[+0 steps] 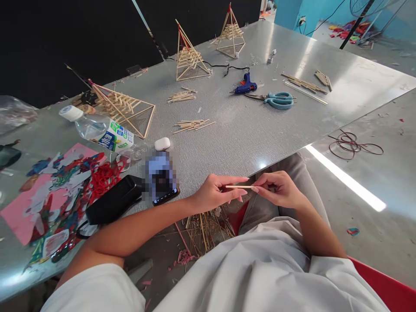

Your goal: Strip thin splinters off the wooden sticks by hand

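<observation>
In the head view, my right hand (277, 188) pinches one end of a short thin wooden stick (238, 186) between thumb and fingertips, above my lap by the table edge. My left hand (221, 188) is at the other end of the stick. Its thumb and index finger are stretched out and apart, one below and one above the stick, with a gap between. The left hand's remaining fingers are partly hidden. Two small piles of similar sticks, a nearer pile (194, 125) and a farther pile (182, 95), lie on the table beyond my hands.
Three stick pyramids (191, 60) stand along the back. A blue glue gun (246, 84), scissors (280, 100) and more sticks (305, 83) lie right. Left are a plastic bottle (100, 128), phone (161, 177), white case (162, 144), black case (112, 199) and colourful scraps (65, 186).
</observation>
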Motion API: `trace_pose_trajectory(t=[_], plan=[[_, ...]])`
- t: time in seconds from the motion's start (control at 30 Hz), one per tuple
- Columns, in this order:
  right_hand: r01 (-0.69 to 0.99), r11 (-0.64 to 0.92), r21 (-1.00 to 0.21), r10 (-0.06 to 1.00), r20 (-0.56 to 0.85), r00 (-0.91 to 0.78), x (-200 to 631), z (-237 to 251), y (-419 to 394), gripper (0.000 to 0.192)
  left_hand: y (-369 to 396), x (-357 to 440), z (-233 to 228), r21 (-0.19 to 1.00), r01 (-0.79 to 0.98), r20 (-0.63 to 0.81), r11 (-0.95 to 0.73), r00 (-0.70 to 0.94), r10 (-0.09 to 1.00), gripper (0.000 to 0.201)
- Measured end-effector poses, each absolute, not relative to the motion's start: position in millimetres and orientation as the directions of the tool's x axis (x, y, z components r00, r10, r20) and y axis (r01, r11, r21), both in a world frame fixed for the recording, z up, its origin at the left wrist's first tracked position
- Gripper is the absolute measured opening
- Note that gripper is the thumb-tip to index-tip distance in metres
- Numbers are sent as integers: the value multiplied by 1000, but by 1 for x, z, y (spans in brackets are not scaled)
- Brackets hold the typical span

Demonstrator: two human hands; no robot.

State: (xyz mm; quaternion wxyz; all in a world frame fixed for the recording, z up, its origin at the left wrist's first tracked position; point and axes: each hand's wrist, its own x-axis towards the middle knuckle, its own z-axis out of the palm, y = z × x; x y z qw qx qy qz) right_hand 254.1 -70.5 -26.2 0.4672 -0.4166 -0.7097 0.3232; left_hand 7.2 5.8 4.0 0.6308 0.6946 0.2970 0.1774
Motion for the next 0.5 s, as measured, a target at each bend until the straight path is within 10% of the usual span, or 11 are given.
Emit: trace_pose_trajectory(t=[0.5], plan=[[388, 503, -772, 864, 461, -203, 265, -17, -73, 26, 5, 11, 9, 979, 145, -11, -140, 731, 682, 24]])
